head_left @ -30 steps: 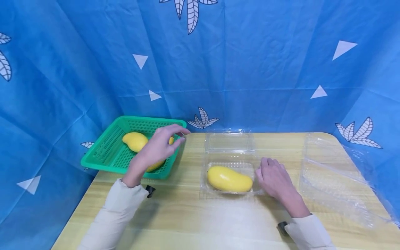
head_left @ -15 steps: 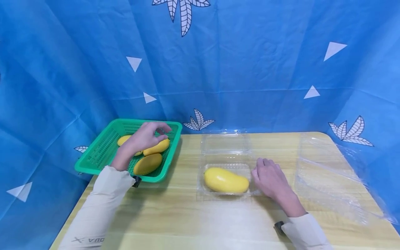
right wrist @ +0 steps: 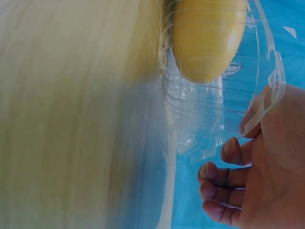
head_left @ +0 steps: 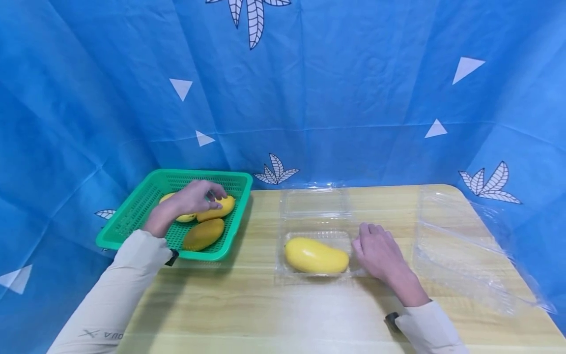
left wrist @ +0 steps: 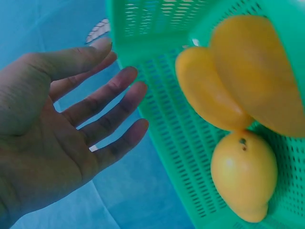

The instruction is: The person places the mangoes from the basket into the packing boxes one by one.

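My left hand (head_left: 194, 197) hangs over the green plastic basket (head_left: 239, 223) with fingers spread and loosely bent. Nothing is in it. Below it lie several yellow mangoes; the darker front mango (head_left: 204, 235) shows fully, while the hand partly covers the others. In the left wrist view, the palm (left wrist: 52, 148) is apart from the mangoes. My right hand (head_left: 380, 253) pinches the right rim of a clear plastic clamshell box (right wrist: 200, 102) between thumb and index finger. One mango (head_left: 316, 256) lies in its base. The lid (head_left: 315, 202) is folded back behind.
More clear plastic boxes (head_left: 464, 250) lie at the right side of the wooden table (head_left: 247, 314). A blue patterned cloth (head_left: 353, 88) hangs behind and along the sides.
My left hand has moved left and slightly down, further over the basket. The whole scene has drifted left a little in view. My right hand keeps its grip on the box rim.
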Demonstrator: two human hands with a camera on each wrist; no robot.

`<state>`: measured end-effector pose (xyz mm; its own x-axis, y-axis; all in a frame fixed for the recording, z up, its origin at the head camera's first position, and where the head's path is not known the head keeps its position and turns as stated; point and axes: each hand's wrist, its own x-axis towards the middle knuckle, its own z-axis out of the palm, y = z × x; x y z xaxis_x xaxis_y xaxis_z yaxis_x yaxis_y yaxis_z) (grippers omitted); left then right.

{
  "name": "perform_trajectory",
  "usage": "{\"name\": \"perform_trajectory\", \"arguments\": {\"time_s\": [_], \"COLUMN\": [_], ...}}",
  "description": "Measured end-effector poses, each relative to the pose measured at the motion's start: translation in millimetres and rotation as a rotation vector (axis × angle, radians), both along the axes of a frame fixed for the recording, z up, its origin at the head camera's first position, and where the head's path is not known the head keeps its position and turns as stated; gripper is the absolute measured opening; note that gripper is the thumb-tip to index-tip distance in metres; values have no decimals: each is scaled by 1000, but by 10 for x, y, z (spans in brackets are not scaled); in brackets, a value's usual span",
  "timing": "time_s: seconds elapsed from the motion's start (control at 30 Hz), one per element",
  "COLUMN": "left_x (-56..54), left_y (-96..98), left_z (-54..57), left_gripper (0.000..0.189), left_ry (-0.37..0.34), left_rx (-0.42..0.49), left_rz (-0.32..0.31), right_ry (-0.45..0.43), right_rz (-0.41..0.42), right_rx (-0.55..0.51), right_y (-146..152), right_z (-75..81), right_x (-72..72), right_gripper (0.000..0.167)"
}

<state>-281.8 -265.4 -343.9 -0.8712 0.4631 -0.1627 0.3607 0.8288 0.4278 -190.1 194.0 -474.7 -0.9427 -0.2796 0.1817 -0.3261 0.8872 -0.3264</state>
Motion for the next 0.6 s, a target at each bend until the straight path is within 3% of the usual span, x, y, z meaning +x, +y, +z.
{"name": "perform_trajectory", "arguments": {"time_s": [0.3,0.6], "left_x": [-16,-24], "left_y": [-125,-154], "left_z": [-123,-155], "left_gripper": [32,46], "left_ry": [-142,-254], "left_rx": [-75,-176], "left_rz": [-34,-58], "right_ry": [-2,22], "right_rz": [4,6], "right_rx": [-7,-2], "right_y": [-11,5], "right_z": [-16,-29], "right_x": [-1,-12], "right_gripper": [16,18]}}
